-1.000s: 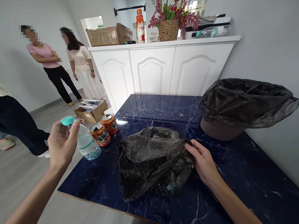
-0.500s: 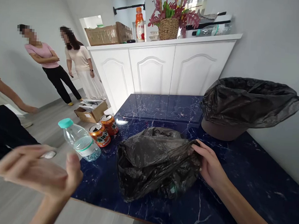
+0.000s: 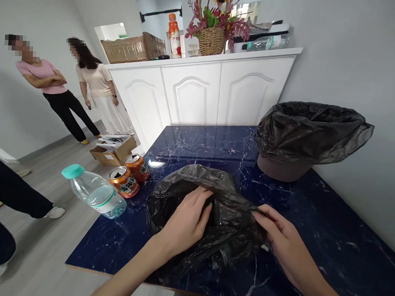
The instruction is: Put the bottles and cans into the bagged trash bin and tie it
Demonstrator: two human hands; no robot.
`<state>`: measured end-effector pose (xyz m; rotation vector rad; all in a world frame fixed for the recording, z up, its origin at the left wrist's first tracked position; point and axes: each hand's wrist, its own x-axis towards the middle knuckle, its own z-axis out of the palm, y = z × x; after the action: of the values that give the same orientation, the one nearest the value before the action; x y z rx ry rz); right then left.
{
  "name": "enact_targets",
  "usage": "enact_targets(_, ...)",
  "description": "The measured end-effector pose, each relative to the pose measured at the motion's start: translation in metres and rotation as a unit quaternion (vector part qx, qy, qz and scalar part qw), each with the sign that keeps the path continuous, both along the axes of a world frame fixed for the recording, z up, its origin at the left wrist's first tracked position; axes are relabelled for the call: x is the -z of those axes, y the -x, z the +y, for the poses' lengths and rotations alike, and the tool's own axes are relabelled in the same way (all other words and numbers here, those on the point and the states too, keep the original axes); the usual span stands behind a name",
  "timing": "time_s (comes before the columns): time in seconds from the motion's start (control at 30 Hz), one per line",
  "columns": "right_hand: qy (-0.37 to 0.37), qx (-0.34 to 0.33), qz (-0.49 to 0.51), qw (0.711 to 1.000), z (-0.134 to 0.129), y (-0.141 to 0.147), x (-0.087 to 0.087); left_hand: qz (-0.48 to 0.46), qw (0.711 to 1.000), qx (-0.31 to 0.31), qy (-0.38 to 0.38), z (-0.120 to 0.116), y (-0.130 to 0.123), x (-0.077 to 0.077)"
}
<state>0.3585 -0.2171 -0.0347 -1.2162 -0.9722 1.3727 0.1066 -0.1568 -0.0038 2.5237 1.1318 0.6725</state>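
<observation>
A crumpled black plastic bag [image 3: 229, 180] lies on the dark blue marbled table [image 3: 214, 142], its mouth facing left. My left hand [image 3: 189, 216] reaches over the bag's opening, the fingertips partly inside; whether they grip anything is hidden. My right hand [image 3: 279, 227] pinches the bag's right end between thumb and fingers. Left of the bag stand two opened orange cans [image 3: 124, 182] and a clear bottle with a teal cap [image 3: 99, 193], which looks tilted. Some contents show faintly through the bag, too unclear to name.
A bin [image 3: 282, 169] lined with a black bag stands at the table's right, by the wall. Behind is a white cabinet [image 3: 193, 97] with a flower basket [image 3: 212, 40]. People stand at the left, near a cardboard box [image 3: 118, 152] on the floor.
My left hand has moved from the left side, where it was in the air, right to the bag's opening. The bag's mouth has widened. My right hand still grips its right end.
</observation>
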Motion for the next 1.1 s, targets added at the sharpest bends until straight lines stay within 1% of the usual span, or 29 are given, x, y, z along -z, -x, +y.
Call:
enact_targets(0.1, 0.054, 0.047, -0.035, 0.997, -0.010, -0.003, -0.002, -0.005, 0.999, -0.008, 0.052, -0.011, -0.014, -0.005)
enact_targets(0.17, 0.080, 0.062, -0.056, 0.993, -0.018, -0.002, -0.003, -0.007, 0.996, -0.013, 0.084, -0.026, -0.021, -0.003)
enact_targets(0.2, 0.093, 0.060, -0.063, 0.992, -0.021, -0.001, -0.002, -0.008, 0.996, -0.015, 0.093, -0.034, -0.024, 0.000)
enact_targets(0.27, 0.118, 0.034, -0.071, 0.990, -0.026, 0.002, -0.001, -0.007, 0.995, -0.024, 0.096, -0.048, -0.030, 0.010)
enact_targets(0.37, 0.143, -0.015, -0.096, 0.985, -0.029, 0.007, 0.002, 0.009, 0.996, -0.051, 0.074, -0.057, -0.035, 0.025)
enact_targets(0.43, 0.133, -0.023, -0.130, 0.982, -0.029, 0.008, 0.004, 0.021, 0.996, -0.070, 0.052, -0.057, -0.038, 0.032)
enact_targets(0.5, 0.114, -0.027, -0.162, 0.980, -0.029, 0.006, 0.006, 0.031, 0.995, -0.089, 0.028, -0.052, -0.037, 0.034)
enact_targets(0.63, 0.074, -0.026, -0.170, 0.982, -0.026, -0.001, 0.010, 0.077, 0.988, -0.119, -0.064, -0.043, -0.027, 0.030)
enact_targets(0.73, 0.040, -0.019, -0.161, 0.986, -0.019, -0.002, 0.008, 0.127, 0.972, -0.157, -0.121, -0.038, -0.012, 0.025)
enact_targets(0.83, 0.013, -0.028, -0.132, 0.991, -0.006, 0.001, 0.000, 0.166, 0.960, -0.180, -0.134, -0.035, 0.003, 0.021)
enact_targets(0.93, -0.013, -0.031, -0.114, 0.993, 0.010, 0.008, -0.011, 0.179, 0.961, -0.168, -0.129, -0.032, 0.015, 0.020)
enact_targets(1.0, -0.027, -0.032, -0.117, 0.992, 0.021, 0.013, -0.016, 0.161, 0.964, -0.166, -0.129, -0.032, 0.019, 0.019)
enact_targets(1.1, -0.055, -0.035, -0.131, 0.989, 0.038, 0.021, -0.016, 0.108, 0.971, -0.169, -0.132, -0.034, 0.020, 0.014)
